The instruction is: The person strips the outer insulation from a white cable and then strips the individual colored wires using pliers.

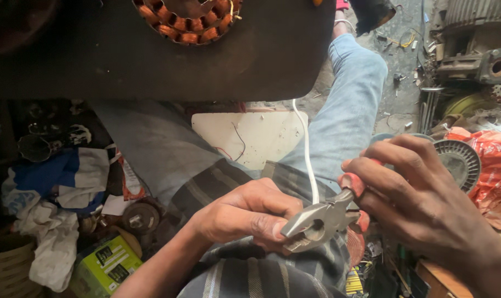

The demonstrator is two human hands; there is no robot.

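My right hand (421, 193) grips the red handles of a pair of steel pliers (322, 221), whose jaws point left and down over my lap. My left hand (245, 212) is closed at the pliers' jaws, pinching something small that I cannot make out. A white wire (305, 149) runs from the pliers' jaws up toward the dark table (151, 60). On that table, at the top edge of the view, lies a motor stator (189, 19) with copper windings.
A white board (245, 135) lies below the table between my jean-clad legs. Rags, a green box (104, 265) and round metal parts crowd the left floor. An orange bag (490, 165), a ribbed disc (460, 160) and motor housings (476, 38) sit to the right.
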